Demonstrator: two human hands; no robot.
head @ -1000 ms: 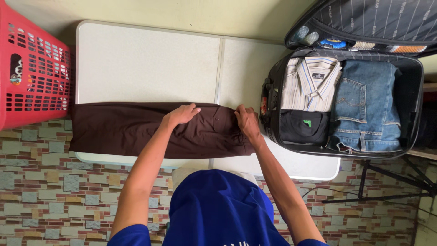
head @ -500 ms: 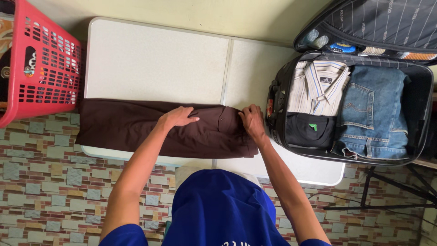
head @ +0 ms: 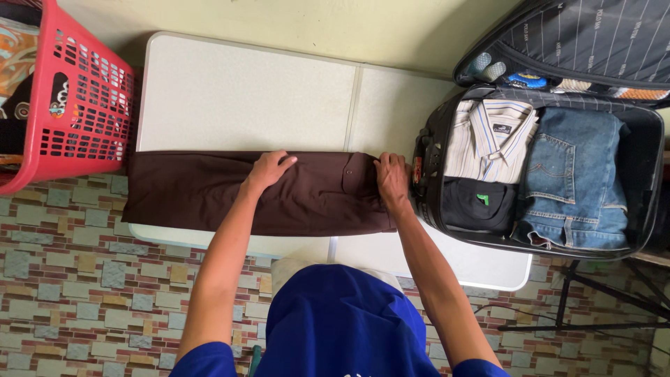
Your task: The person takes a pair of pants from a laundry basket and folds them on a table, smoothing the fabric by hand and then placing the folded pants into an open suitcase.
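Dark brown trousers lie folded lengthwise along the near edge of a white folding table. My left hand rests flat on the middle of them, fingers spread. My right hand presses flat on the waistband end, right beside the open suitcase. Neither hand grips the cloth.
The black suitcase at the right holds a striped shirt, a black folded garment and blue jeans; small items sit in its lid pocket. A red plastic laundry basket with clothes stands at the left. Patterned brick-style floor lies below the table.
The view has shifted a little to the left and closer. Both hands have stayed flat on the trousers, sliding only slightly.
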